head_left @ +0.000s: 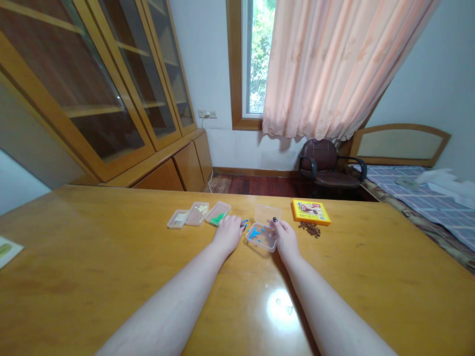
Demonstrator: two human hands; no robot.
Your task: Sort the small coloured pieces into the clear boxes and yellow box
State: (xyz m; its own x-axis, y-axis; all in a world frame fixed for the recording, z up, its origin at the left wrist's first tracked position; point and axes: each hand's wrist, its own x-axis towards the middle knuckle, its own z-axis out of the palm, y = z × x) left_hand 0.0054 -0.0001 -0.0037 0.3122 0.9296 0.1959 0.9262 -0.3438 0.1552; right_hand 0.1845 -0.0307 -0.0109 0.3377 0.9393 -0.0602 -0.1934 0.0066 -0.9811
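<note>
A clear plastic box [267, 244] with small blue pieces [254, 232] in it is gripped at its right side by my right hand [287, 240], thumb over the rim. Its clear lid [267, 212] lies folded back behind it. The box looks slightly tilted, with the blue pieces gathered toward its left side. My left hand [229, 233] rests on the table just left of the box, its fingers closed around a few blue pieces [244, 225] at the fingertips. Part of a box with green pieces [215, 218] is behind that hand.
Farther left stand two more clear boxes, one with cream pieces [201, 209] and one with whitish contents [179, 218]. A yellow box [310, 212] lies at right, a pile of brown pieces [310, 229] in front. Beyond the wooden table [111, 257] is an office chair [323, 160].
</note>
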